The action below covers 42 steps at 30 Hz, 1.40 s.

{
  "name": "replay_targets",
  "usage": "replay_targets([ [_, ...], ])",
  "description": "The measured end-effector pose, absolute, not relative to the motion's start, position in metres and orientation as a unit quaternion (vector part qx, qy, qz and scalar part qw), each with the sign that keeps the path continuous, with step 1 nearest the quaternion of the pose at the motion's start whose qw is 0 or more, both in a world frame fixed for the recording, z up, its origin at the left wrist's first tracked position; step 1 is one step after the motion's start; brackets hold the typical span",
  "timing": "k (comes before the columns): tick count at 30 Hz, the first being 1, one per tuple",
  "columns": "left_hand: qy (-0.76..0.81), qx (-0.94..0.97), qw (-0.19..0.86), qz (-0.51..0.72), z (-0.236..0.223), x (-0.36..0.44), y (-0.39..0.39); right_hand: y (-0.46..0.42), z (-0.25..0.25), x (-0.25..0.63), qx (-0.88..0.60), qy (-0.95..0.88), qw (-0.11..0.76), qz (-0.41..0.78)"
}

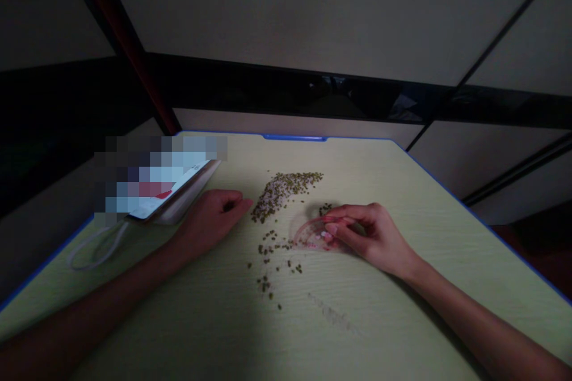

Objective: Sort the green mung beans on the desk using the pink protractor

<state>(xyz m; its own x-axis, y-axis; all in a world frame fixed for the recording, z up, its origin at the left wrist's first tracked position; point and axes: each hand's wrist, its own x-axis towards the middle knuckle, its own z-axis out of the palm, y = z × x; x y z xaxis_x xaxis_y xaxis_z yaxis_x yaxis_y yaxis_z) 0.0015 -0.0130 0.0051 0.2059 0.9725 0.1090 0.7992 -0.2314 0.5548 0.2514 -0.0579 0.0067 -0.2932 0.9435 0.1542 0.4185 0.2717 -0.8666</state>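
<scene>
My right hand [373, 238] pinches a clear, pink-marked protractor [308, 233] between thumb and fingers, its flat side low against the table. A few green beans [325, 208] lie just behind those fingertips. Left of the protractor, more loose green beans [266, 250] are scattered. Farther back is a pile of green beans mixed with whitish grains [283, 189]. My left hand [218, 214] rests on the table beside the pile, its fingers curled in and its thumb towards the beans. I see nothing held in it.
A lit phone [179, 181] leans on a pale support at the left, with a white strap loop [100, 253] beside it. A thin line of whitish grains [335, 314] lies near the front. The light wood-grain table [402, 190] has a blue edge; cabinets stand behind it.
</scene>
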Motion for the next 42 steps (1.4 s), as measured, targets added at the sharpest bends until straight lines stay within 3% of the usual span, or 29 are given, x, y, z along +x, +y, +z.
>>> replay_targets([
  [17, 0.588, 0.750, 0.196, 0.230, 0.005, 0.001, -0.013, -0.056, 0.004, 0.249, -0.493, -0.675, 0.383, 0.394],
  [42, 0.589, 0.753, 0.192, 0.224, 0.009, 0.003, -0.015, -0.052, 0.007, 0.252, -0.480, -0.724, 0.365, 0.336],
])
